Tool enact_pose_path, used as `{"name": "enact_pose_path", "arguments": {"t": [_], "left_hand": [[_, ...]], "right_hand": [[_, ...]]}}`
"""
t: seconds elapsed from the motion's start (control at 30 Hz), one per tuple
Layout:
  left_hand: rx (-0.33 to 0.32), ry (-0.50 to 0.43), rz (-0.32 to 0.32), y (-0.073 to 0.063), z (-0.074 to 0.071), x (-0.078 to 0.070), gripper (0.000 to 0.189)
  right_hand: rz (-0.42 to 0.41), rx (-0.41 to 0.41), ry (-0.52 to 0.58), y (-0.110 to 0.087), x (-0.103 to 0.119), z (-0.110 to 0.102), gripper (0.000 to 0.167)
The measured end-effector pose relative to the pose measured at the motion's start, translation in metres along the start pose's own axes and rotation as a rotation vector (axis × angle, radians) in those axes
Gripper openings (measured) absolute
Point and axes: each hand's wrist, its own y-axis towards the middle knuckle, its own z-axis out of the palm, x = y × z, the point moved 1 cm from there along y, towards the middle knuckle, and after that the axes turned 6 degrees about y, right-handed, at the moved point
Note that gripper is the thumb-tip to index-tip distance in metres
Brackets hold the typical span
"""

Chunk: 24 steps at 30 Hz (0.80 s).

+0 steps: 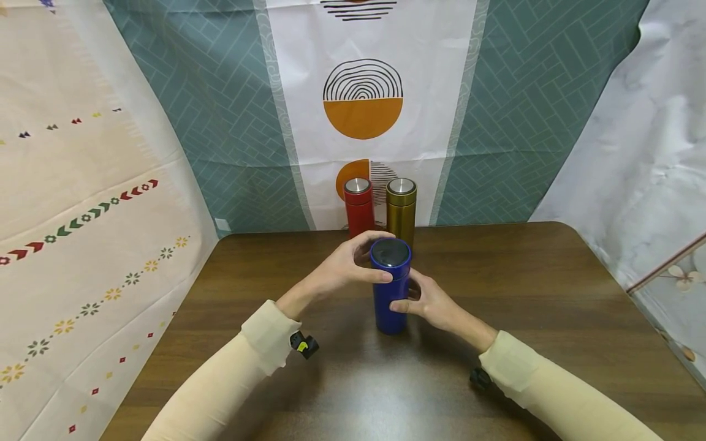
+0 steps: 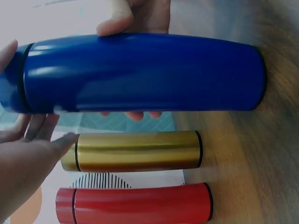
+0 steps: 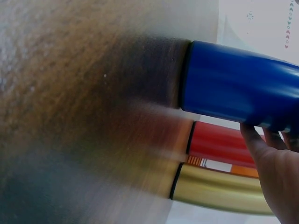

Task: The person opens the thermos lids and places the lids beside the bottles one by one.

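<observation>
A blue thermos flask (image 1: 390, 321) stands upright in the middle of the table, its round cap facing up. My left hand (image 1: 353, 262) grips it around the cap, thumb across the near side and fingers behind. Lower down, my right hand (image 1: 436, 301) holds the body from the right. The left wrist view shows the seam (image 2: 22, 77) between cap and body, with the right hand (image 2: 147, 16) on the body's far side. In the right wrist view, the base of the blue flask (image 3: 219, 79) is right at the tabletop, and right-hand fingers (image 3: 254, 140) curl against its side.
Behind the blue flask stand a red flask (image 1: 359, 211) and a gold flask (image 1: 401, 214), side by side near the back edge of the brown wooden table (image 1: 524, 275). A patterned cloth (image 1: 220, 122) hangs behind the table, with pale fabric (image 1: 83, 214) along the left.
</observation>
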Motion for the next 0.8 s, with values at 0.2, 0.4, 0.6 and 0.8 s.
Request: {"name": "enact_pose_path", "arguments": {"t": [0.2, 0.4, 0.6, 0.8], "left_hand": [[-0.009, 0.032, 0.000, -0.0003, 0.0026, -0.0004, 0.075], [0.053, 0.027, 0.017, -0.0024, -0.0024, -0.0003, 0.069], [-0.023, 0.023, 0.008, -0.0009, 0.0013, -0.0001, 0.064], [-0.040, 0.004, 0.009, -0.0011, 0.0038, 0.0001, 0.072]], "right_hand": [[0.005, 0.001, 0.015, 0.0010, 0.0015, 0.0009, 0.070], [0.026, -0.002, 0.016, 0.0007, 0.0027, 0.0009, 0.071], [0.020, -0.004, 0.022, 0.0001, 0.0033, 0.0006, 0.071], [0.017, -0.006, 0.030, 0.0001, 0.0022, 0.0007, 0.071]]}}
